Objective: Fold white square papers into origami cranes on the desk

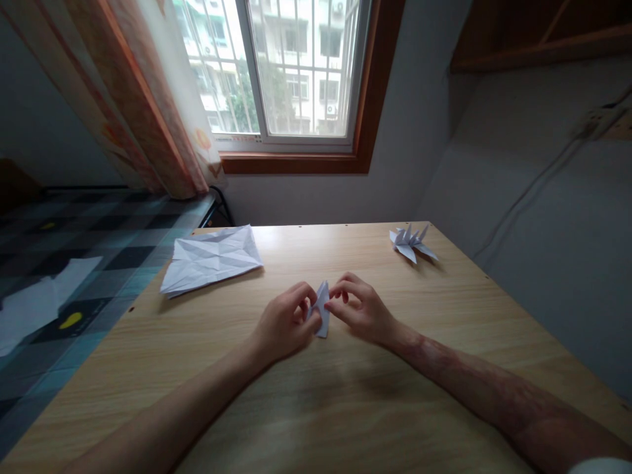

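Note:
A small folded piece of white paper (322, 309) stands on the wooden table (345, 408) near its middle. My left hand (284, 324) pinches its left side with curled fingers. On the other side my right hand (358, 308) pinches its upper edge, fingers closed on the paper. Both hands rest low on the tabletop, touching the piece between them.
A creased sheet of white paper (212, 258) lies at the table's far left. A finished spiky folded paper figure (411, 242) sits at the far right corner. A bed with a checked cover (74, 263) and loose white sheets (34, 303) is on the left; a window (291, 72) is ahead.

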A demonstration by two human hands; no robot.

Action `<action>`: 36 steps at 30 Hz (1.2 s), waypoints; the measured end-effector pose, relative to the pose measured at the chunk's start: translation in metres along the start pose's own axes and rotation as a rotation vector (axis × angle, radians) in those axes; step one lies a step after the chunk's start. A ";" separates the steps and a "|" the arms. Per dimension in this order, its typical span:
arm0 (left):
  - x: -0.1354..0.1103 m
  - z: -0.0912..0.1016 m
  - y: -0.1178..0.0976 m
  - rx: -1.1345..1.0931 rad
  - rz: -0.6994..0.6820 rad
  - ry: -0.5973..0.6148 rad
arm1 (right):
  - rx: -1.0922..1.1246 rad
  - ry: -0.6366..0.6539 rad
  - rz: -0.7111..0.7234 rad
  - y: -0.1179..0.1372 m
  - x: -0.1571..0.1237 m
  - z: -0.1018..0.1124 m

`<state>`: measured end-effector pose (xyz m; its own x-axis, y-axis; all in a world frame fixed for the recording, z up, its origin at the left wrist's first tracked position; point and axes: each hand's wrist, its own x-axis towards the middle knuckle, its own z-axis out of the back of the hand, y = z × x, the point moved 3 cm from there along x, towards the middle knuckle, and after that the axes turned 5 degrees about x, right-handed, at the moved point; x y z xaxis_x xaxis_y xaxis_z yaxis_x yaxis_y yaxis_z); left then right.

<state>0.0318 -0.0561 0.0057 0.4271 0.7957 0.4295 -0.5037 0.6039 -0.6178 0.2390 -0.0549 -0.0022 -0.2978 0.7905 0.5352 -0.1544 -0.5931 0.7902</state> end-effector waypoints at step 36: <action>0.000 -0.003 -0.001 0.100 -0.054 -0.006 | -0.116 -0.127 -0.010 -0.004 -0.004 -0.001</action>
<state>0.0346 -0.0566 0.0039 0.4514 0.7617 0.4649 -0.5522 0.6477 -0.5250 0.2396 -0.0560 -0.0074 -0.1755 0.8048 0.5670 -0.2662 -0.5933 0.7597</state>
